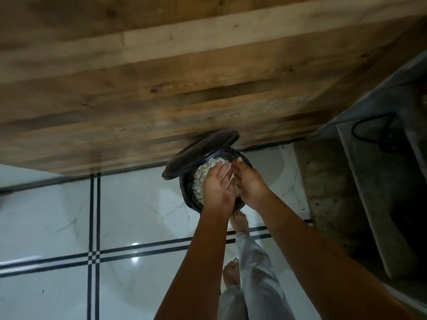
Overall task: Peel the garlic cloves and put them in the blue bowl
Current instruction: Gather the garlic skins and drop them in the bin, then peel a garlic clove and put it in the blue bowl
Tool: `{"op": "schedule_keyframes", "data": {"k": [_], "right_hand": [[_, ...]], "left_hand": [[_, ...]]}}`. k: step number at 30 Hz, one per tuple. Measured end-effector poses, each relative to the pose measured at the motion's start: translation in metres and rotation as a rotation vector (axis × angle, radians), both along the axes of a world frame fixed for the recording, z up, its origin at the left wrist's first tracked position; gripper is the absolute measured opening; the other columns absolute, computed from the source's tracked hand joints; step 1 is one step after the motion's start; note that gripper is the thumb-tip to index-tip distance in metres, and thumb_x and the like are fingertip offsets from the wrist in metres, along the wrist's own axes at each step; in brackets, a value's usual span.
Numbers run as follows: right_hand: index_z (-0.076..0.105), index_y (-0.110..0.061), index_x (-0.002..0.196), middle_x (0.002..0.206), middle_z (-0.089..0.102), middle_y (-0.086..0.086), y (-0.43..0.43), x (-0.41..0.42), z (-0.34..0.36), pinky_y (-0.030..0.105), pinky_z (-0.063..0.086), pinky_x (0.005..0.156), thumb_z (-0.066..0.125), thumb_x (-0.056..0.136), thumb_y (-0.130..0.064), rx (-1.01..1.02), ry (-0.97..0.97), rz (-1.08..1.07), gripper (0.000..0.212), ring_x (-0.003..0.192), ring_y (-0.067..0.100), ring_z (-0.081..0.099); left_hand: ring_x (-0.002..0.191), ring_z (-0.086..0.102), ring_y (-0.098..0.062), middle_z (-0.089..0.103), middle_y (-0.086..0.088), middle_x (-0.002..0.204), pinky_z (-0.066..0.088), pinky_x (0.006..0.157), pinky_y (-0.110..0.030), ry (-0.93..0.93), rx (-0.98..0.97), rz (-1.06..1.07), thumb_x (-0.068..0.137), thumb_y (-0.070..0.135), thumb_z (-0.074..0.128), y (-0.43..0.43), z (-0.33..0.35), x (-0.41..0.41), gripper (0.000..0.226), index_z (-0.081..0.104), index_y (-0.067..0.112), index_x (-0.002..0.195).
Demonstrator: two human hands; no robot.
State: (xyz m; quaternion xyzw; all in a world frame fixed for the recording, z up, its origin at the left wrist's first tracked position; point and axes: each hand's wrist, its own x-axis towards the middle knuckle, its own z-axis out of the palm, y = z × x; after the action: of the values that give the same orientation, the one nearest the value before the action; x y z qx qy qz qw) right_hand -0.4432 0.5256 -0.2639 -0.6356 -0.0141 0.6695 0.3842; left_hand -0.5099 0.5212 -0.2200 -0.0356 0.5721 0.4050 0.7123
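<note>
I look straight down at a black bin point(191, 199) on the floor, its lid point(198, 153) tipped up to the left. Pale garlic skins point(203, 174) fill it. Both my hands are over the opening, palms facing each other and touching. My left hand point(216, 188) has straight fingers pointing away from me. My right hand point(250, 183) has its fingers bent toward the left palm, with pale skin scraps point(231, 181) between the two hands. The blue bowl and the garlic cloves are out of view.
A wooden surface point(161, 77) fills the top of the view, right behind the bin. White floor tiles with dark lines point(94, 257) lie below. My bare feet point(240, 221) stand beside the bin. A grey concrete ledge with a black cable point(374, 125) runs along the right.
</note>
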Motion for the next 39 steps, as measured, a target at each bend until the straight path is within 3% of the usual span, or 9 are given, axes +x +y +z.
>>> {"op": "schedule_keyframes", "data": {"k": [2,5,8,13,19,23,27,30,39], "right_hand": [[0.05,-0.009,0.129,0.127,0.056,0.004,-0.015,0.012,0.036,0.037,0.036,0.106,0.041,0.099,-0.031,0.047,0.024,-0.103,0.038,0.119,0.021,0.051],[0.04,-0.007,0.137,0.132,0.052,0.01,-0.048,0.041,0.101,0.034,0.038,0.1,0.04,0.099,-0.017,0.164,0.061,-0.264,0.039,0.124,0.026,0.048],[0.045,-0.007,0.131,0.124,0.057,0.012,-0.094,0.074,0.169,0.033,0.044,0.09,0.043,0.098,-0.013,0.299,0.049,-0.422,0.034,0.114,0.027,0.054],[0.055,-0.01,0.116,0.097,0.064,0.006,-0.183,0.137,0.253,0.034,0.049,0.08,0.046,0.096,-0.017,0.404,-0.065,-0.695,0.023,0.089,0.023,0.062],[0.056,-0.01,0.107,0.089,0.064,0.005,-0.322,0.202,0.325,0.031,0.047,0.07,0.045,0.096,-0.016,0.52,-0.195,-1.035,0.016,0.075,0.02,0.06],[0.057,-0.013,0.096,0.086,0.062,0.003,-0.42,0.238,0.349,0.031,0.046,0.069,0.045,0.095,-0.013,0.55,-0.307,-1.235,0.012,0.072,0.018,0.058],[0.056,-0.011,0.105,0.088,0.062,0.004,-0.514,0.272,0.358,0.03,0.048,0.068,0.047,0.094,-0.013,0.555,-0.384,-1.392,0.015,0.076,0.02,0.058],[0.058,-0.011,0.098,0.083,0.061,0.004,-0.58,0.299,0.357,0.03,0.047,0.065,0.048,0.094,-0.009,0.51,-0.438,-1.478,0.011,0.072,0.019,0.057],[0.058,-0.007,0.089,0.077,0.058,0.007,-0.719,0.391,0.311,0.021,0.046,0.049,0.055,0.09,0.0,0.19,-0.584,-1.531,0.007,0.061,0.016,0.053]], "left_hand": [[0.124,0.048,-0.025,0.049,-0.012,0.138,0.037,0.097,-0.029,0.058,0.04,-0.045,0.1,0.019,0.039,-0.008,0.02,-0.007,0.036,0.046,0.005,0.133],[0.124,0.049,-0.025,0.051,-0.012,0.136,0.039,0.093,-0.028,0.111,0.117,-0.172,0.101,0.02,0.038,-0.022,0.069,0.004,0.037,0.046,0.005,0.134],[0.117,0.053,-0.025,0.053,-0.012,0.132,0.041,0.09,-0.029,0.088,0.234,-0.329,0.101,0.021,0.037,-0.049,0.121,0.037,0.036,0.047,0.006,0.132],[0.094,0.058,-0.017,0.058,-0.005,0.114,0.046,0.071,-0.024,-0.006,0.434,-0.572,0.1,0.02,0.039,-0.105,0.203,0.116,0.03,0.052,0.01,0.124],[0.079,0.06,-0.014,0.064,-0.001,0.092,0.047,0.067,-0.025,-0.147,0.595,-0.94,0.098,0.02,0.044,-0.213,0.273,0.216,0.016,0.06,0.016,0.095],[0.076,0.059,-0.013,0.063,0.001,0.087,0.045,0.067,-0.025,-0.254,0.628,-1.159,0.098,0.019,0.041,-0.304,0.295,0.276,0.018,0.058,0.017,0.091],[0.08,0.06,-0.015,0.064,0.0,0.09,0.046,0.07,-0.027,-0.313,0.668,-1.364,0.098,0.02,0.041,-0.394,0.305,0.328,0.019,0.059,0.016,0.095],[0.078,0.06,-0.014,0.064,0.0,0.088,0.047,0.068,-0.026,-0.318,0.691,-1.467,0.098,0.021,0.043,-0.46,0.307,0.365,0.018,0.059,0.016,0.093],[0.069,0.055,-0.012,0.059,-0.001,0.084,0.04,0.06,-0.024,-0.209,0.659,-1.608,0.098,0.016,0.043,-0.589,0.274,0.451,0.019,0.058,0.016,0.087]]}}
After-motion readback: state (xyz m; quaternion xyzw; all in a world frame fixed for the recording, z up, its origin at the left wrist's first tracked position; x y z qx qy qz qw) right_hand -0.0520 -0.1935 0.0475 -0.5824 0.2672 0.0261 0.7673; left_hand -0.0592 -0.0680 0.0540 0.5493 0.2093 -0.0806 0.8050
